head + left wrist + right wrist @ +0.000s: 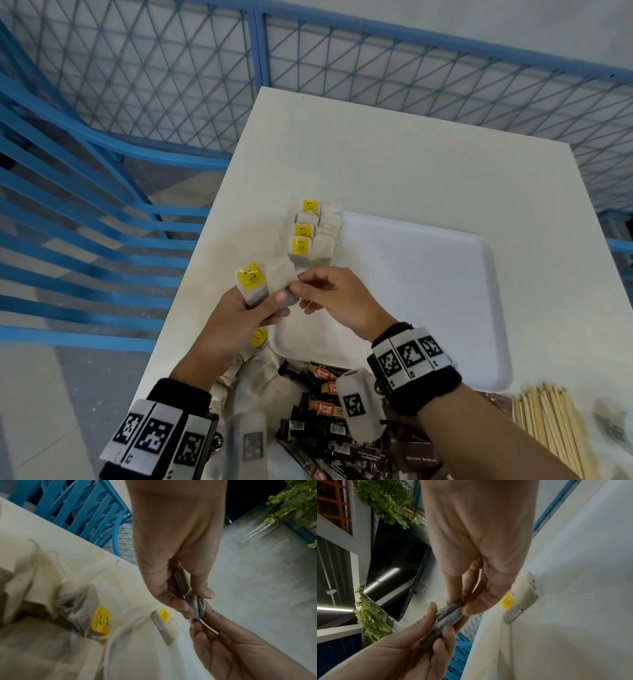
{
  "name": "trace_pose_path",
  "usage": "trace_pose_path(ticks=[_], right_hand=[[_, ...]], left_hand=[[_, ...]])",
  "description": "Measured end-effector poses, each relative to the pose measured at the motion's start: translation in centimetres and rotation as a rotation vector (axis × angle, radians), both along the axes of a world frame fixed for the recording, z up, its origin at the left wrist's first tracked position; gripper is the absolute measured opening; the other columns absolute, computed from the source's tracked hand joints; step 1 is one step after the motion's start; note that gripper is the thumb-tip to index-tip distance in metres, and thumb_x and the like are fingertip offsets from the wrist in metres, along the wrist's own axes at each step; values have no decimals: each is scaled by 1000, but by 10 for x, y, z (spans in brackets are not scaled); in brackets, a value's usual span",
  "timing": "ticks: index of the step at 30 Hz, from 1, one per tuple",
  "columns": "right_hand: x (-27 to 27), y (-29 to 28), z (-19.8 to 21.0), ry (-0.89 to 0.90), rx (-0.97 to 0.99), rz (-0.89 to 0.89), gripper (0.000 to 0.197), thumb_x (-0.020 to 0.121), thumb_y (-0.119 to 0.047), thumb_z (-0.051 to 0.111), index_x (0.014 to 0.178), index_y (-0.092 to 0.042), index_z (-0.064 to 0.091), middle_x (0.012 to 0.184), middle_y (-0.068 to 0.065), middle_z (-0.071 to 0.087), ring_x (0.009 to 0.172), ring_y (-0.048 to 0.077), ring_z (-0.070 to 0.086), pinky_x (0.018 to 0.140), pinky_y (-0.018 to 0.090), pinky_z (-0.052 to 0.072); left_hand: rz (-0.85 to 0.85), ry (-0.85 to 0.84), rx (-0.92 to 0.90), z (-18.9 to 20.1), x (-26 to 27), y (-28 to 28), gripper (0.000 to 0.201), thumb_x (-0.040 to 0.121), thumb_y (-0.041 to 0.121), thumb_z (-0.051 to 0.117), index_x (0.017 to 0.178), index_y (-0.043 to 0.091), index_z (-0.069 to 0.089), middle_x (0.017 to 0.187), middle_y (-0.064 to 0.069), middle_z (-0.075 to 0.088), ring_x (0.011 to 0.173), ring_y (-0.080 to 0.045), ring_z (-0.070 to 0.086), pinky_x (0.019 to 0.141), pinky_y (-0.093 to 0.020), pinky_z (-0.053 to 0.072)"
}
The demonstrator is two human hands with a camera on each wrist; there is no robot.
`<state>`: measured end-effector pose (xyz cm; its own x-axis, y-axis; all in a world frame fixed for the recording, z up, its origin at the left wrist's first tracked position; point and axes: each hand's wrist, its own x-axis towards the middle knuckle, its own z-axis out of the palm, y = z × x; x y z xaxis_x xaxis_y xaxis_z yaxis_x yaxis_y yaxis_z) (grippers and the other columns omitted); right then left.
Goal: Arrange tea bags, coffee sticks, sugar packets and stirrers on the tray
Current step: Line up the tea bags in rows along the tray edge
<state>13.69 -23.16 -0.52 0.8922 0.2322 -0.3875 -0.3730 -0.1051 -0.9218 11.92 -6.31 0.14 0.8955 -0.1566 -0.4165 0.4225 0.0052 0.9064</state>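
Note:
My left hand [265, 308] grips a small stack of tea bags [255, 286] with a yellow tag on top, held above the tray's near left corner. My right hand [306, 291] pinches the pale tea bag [281, 281] at the stack's right side. In the left wrist view, the left hand [193, 600] and right hand [205, 627] meet on the grey bags [196, 605]. In the right wrist view the held bags [449, 613] sit between both hands. A row of tea bags [313, 233] lies along the left rim of the white tray [428, 291].
A loose heap of tea bags [253, 373] lies under my left wrist. Dark coffee sticks [318, 407] are piled at the near edge, brown packets [419, 455] beside them, wooden stirrers [555, 425] at the near right. A blue chair [85, 205] stands left of the white table [394, 164].

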Motion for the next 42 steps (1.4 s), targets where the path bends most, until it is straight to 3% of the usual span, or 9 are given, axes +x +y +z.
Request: trace_pose_path(ticks=[9, 12, 19, 22, 26, 32, 36, 38, 42], right_hand=[[-3, 0, -4, 35, 41, -80, 6, 85, -9, 65, 90, -7, 62, 82, 8, 63, 67, 12, 63, 65, 20, 55], [1, -3, -9, 63, 18, -158, 9, 86, -10, 64, 93, -4, 61, 82, 6, 63, 65, 12, 61, 60, 17, 53], [21, -2, -35, 39, -344, -226, 15, 81, -21, 71, 88, -9, 65, 80, 2, 66, 54, 9, 57, 49, 9, 43], [27, 5, -40, 9, -399, -247, 15, 80, -20, 72, 80, -11, 61, 79, 5, 64, 54, 11, 56, 55, 15, 47], [33, 13, -47, -18, -467, -240, 26, 77, -21, 74, 66, -20, 51, 77, 7, 62, 69, 22, 60, 69, 28, 49], [36, 15, -56, -29, -494, -258, 31, 77, -21, 74, 63, -18, 47, 75, 6, 59, 75, 28, 62, 69, 29, 48], [34, 13, -58, 2, -466, -277, 30, 75, -24, 76, 67, -16, 48, 71, 3, 57, 64, 20, 54, 62, 27, 45], [30, 13, -51, -11, -464, -281, 27, 78, -28, 74, 72, -14, 51, 69, -2, 55, 63, 12, 50, 58, 18, 41], [16, 14, -27, -42, -397, -122, 31, 92, -42, 51, 84, -14, 59, 73, -3, 62, 61, 7, 53, 62, 19, 39]], left_hand=[[80, 5, -7, -7, -3, 5, 14, 86, 3, 60, 97, 9, 66, 69, 3, 73, 63, -8, 68, 58, -15, 53], [144, 8, 4, -11, -2, 10, 13, 87, 5, 59, 97, 4, 66, 68, 2, 72, 62, -7, 67, 59, -15, 53], [218, 31, 25, -15, 0, 19, 18, 91, 7, 55, 105, 0, 64, 79, -4, 72, 67, -8, 69, 60, -15, 53], [206, 48, 13, -15, 0, 19, 19, 92, 6, 53, 107, 0, 64, 85, -8, 71, 70, -10, 70, 61, -15, 53], [201, 65, -6, -16, -1, 21, 22, 92, 6, 52, 111, -2, 62, 93, -12, 70, 74, -12, 71, 64, -16, 54], [181, 67, 45, -16, -2, 20, 25, 92, 7, 53, 113, -3, 61, 94, -14, 69, 69, -8, 69, 63, -15, 54], [174, 64, 78, -14, -2, 16, 23, 91, 8, 55, 111, -2, 62, 88, -12, 67, 63, -3, 66, 61, -13, 53], [175, 60, 81, -13, -2, 14, 20, 91, 7, 55, 107, -2, 62, 82, -10, 66, 62, -2, 66, 60, -13, 53], [167, 50, 72, -9, -2, 8, 13, 91, 7, 56, 101, 2, 63, 75, -6, 66, 61, -3, 65, 61, -14, 53]])
